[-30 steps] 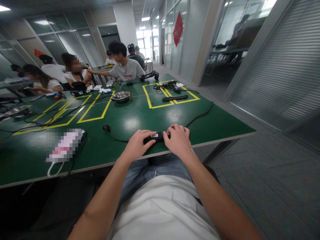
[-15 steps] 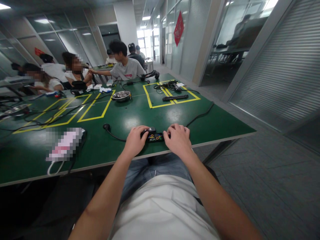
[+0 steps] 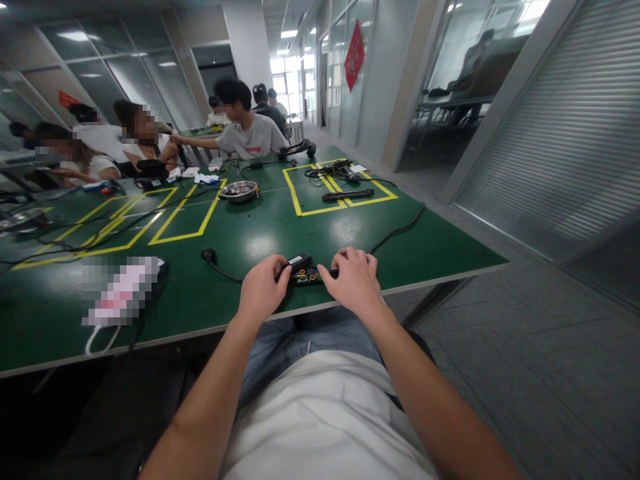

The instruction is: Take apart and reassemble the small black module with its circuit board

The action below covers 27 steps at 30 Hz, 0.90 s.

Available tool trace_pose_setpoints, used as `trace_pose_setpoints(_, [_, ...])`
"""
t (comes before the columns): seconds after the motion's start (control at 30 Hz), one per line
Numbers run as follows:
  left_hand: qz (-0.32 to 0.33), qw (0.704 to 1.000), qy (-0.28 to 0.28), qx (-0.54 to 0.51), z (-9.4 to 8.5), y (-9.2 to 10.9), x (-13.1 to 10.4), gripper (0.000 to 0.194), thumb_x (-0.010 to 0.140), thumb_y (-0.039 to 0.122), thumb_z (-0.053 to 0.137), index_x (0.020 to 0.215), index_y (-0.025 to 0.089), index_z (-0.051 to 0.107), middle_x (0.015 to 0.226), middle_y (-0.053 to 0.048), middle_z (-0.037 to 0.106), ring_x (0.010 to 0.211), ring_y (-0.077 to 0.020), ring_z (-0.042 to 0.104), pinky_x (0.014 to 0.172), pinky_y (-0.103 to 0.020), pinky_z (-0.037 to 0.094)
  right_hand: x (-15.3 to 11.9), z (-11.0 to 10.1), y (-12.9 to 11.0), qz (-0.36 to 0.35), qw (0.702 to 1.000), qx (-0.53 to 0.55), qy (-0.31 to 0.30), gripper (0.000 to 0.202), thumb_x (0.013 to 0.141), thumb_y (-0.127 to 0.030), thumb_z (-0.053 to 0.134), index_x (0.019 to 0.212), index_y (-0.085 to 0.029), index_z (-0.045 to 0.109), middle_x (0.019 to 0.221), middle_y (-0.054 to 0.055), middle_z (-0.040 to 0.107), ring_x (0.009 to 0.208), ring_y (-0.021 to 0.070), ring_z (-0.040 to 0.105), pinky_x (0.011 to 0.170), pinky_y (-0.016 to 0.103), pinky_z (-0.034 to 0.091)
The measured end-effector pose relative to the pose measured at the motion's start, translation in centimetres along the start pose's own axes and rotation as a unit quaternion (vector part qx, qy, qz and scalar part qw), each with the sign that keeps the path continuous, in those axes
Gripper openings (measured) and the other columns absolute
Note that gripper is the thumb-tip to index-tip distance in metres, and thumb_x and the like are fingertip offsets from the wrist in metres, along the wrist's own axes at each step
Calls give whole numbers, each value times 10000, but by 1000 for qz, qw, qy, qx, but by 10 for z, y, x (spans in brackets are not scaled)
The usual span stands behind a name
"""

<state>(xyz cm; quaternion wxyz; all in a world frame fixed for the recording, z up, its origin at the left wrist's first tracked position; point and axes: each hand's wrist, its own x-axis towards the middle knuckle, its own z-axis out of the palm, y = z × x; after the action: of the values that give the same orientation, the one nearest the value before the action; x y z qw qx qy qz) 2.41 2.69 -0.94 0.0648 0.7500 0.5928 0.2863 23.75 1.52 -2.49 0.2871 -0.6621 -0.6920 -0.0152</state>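
Near the front edge of the green table [image 3: 280,233] lies an opened black device [image 3: 306,275] with a circuit board and copper-coloured coils showing. My left hand [image 3: 265,283] is closed at its left end, thumb and fingers on a black cover piece [image 3: 299,260] with a white label, which sits tilted over the board's far side. My right hand [image 3: 350,277] grips the device's right end, thumb on its near side, fingers curled behind. A black cable with a plug [image 3: 209,255] runs to the left end; another cable [image 3: 400,231] leads away right.
A pink-and-white item [image 3: 123,291] lies at the left. Farther back are a metal bowl [image 3: 239,192], a black bar [image 3: 349,195] and bundled cables [image 3: 330,172] within yellow tape outlines. Several people sit beyond the table; one reaches an arm across to another.
My left hand has shifted slightly left, and the labelled cover piece is now angled, its left end nearer me. My right hand stays at the device's right end. The view has shifted slightly.
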Motion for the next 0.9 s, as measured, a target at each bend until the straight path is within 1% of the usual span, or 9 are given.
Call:
trace_pose_setpoints(0.13, [-31,999,6,5,-1,1,1,118,1016,295,609,1059,244,705,824,-22,752,767,-226,711,708,-329,478,0,-1,0,2,1000,0,-4,363,1028,-497,616,803,-224,694,1171,136,703,1124,321,578,1070,513,373])
trace_pose_setpoints(0.23, [-53,997,-9,60,-3,8,0,178,1048,373,593,972,238,680,823,-51,744,797,-261,720,713,-343,469,0,-1,0,6,1000,-3,-12,357,1028,-498,621,819,-220,702,1187,136,701,1147,324,577,1079,513,369])
trace_pose_setpoints(0.33, [-19,990,-48,129,-5,16,-2,346,1076,476,551,852,233,657,840,-96,743,860,-306,720,739,-368,467,0,0,0,7,1000,-3,-14,356,1027,-510,629,834,-220,706,1207,133,705,1160,321,579,1089,508,366])
trace_pose_setpoints(0.43, [8,985,-63,160,-5,19,-3,412,1086,502,526,795,232,639,835,-111,741,868,-311,707,731,-372,454,0,1,2,4,1000,5,-5,355,1022,-515,641,830,-222,693,1200,130,712,1155,320,583,1094,509,361])
trace_pose_setpoints(0.57, [5,990,-31,136,-6,16,-3,408,1086,513,520,803,243,633,824,-83,733,841,-275,689,697,-341,429,1,1,3,-1,1000,30,6,339,1040,-491,611,830,-231,667,1124,111,713,1111,301,594,1105,504,347])
trace_pose_setpoints(0.67, [-15,992,-50,117,-6,15,-2,406,1077,520,534,792,248,632,815,-69,725,829,-266,686,690,-332,421,1,0,3,3,999,37,-3,330,1028,-471,628,800,-233,655,1119,102,709,1122,299,593,1112,501,349])
trace_pose_setpoints(0.77, [-18,990,-79,118,-6,16,0,402,1071,508,551,773,247,619,814,-78,716,853,-288,688,716,-350,440,2,1,3,6,999,33,-7,335,1001,-470,660,765,-232,652,1160,117,701,1146,312,579,1108,515,359])
trace_pose_setpoints(0.83, [-3,989,-77,123,-4,15,0,379,1072,491,552,787,247,607,828,-85,707,880,-300,682,749,-367,468,2,2,2,7,999,35,-5,333,995,-469,659,758,-235,656,1178,126,698,1151,318,571,1106,524,365])
trace_pose_setpoints(0.9, [12,991,-54,120,-3,12,1,313,1054,472,589,844,242,616,892,-95,705,926,-307,675,796,-385,502,3,2,3,8,999,37,-6,329,998,-457,644,755,-235,659,1188,128,701,1156,319,568,1112,531,366])
